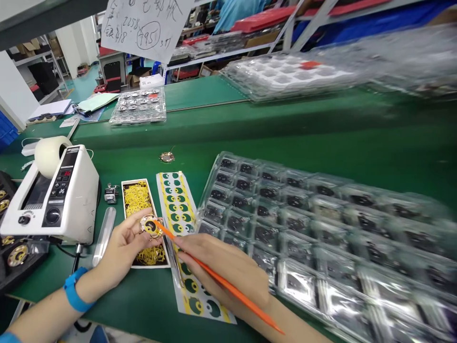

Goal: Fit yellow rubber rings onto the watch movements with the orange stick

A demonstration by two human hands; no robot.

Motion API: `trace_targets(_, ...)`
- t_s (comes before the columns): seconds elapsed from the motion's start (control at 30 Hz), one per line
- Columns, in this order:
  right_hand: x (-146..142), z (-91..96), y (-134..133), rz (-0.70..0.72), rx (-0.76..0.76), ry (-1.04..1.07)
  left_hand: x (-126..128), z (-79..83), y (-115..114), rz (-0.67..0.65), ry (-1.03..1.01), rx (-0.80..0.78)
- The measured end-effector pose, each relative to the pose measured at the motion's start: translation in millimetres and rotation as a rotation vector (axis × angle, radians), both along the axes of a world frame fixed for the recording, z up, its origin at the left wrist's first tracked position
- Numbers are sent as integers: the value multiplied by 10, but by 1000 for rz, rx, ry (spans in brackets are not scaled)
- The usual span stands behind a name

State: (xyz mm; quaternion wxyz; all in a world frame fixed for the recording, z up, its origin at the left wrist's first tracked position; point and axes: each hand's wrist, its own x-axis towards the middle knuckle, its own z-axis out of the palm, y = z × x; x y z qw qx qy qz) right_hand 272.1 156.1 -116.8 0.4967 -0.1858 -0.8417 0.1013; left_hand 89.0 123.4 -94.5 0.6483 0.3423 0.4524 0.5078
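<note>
My left hand (123, 245), in a blue wristband, pinches a small round gold-rimmed part (149, 226) with a dark centre. In my right hand (228, 267) is a long orange plastic stick (228, 285), its pointed tip touching the part's face. Beneath the left fingers stands a white box (134, 183) full of yellow ring-shaped pieces (137, 195). A sheet of green-and-yellow stickers (177, 207) lies right of the box, partly under my right hand. Metal tweezers (174, 262) show between box and sheet; whether my right hand also holds them I cannot tell.
Clear trays with dark parts (271, 209) spread across the right. A white tape dispenser (76, 190) stands left, near a small counter (111, 193) and a clear strip (104, 236). Another round part (166, 156) lies farther back. More trays (137, 107) sit on the rear ledge.
</note>
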Motion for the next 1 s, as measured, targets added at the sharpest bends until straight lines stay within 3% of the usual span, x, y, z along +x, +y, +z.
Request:
trace_targets(0.33, -125, -66, -2, -6, 44, 56, 37, -39, -16, -51, 25, -37)
trace_targets(0.5, -62, -178, -20, 11, 175, -97, 10, -63, -17, -6, 14, -70)
trace_targets(0.63, -23, -143, -7, 26, 274, -216, -16, -48, 2, 14, -24, -101)
trace_targets(0.83, 17, 18, -9, -44, 28, 68, 0, -21, 21, 42, 52, -90)
trace_targets(1.0, 69, -31, 9, -147, -95, 74, 19, -2, 11, 8, 186, -52)
